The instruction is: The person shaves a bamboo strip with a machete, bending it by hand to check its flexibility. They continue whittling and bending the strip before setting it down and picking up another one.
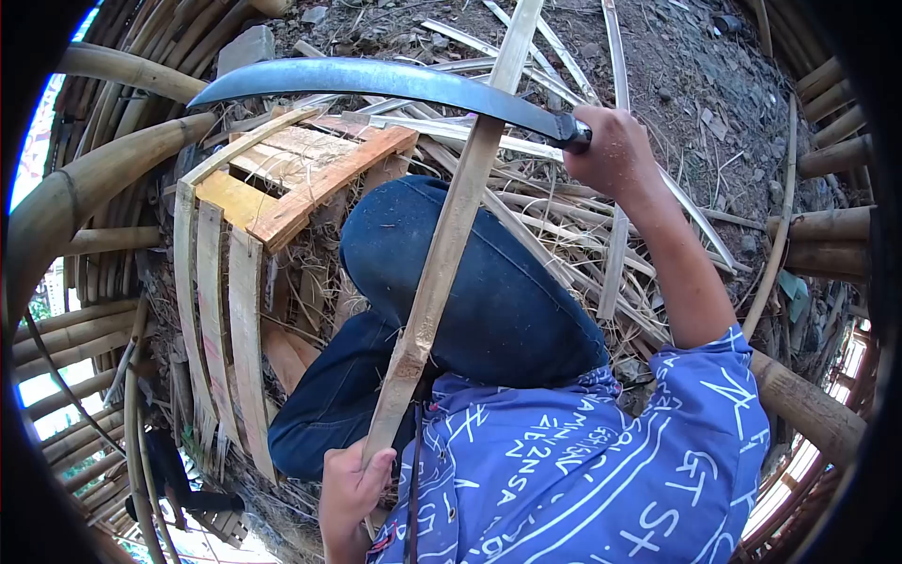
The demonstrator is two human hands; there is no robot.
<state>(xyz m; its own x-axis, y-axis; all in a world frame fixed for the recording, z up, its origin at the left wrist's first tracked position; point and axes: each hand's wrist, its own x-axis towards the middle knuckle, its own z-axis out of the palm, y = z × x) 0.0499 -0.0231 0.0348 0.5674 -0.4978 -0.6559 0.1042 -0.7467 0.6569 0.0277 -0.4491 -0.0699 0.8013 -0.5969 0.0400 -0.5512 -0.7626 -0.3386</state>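
A long bamboo strip (442,254) slants across my raised knee, from low at my waist up past the top of the view. My left hand (353,489) is closed round its lower end, thumb on top. In my right hand (611,155) is the dark handle of a machete (376,79). Its long curved blade points left and crosses over the strip's upper part, overlapping it in this view. A rough, knotted patch shows on the strip between my knee and my left hand.
A wooden crate (246,310) stands left of my knee. Split bamboo strips and shavings (573,221) litter the ground beyond it and to the right. Thick bamboo poles (103,179) line the left side, with more poles (832,226) at the right. A stone block (246,49) lies at the back.
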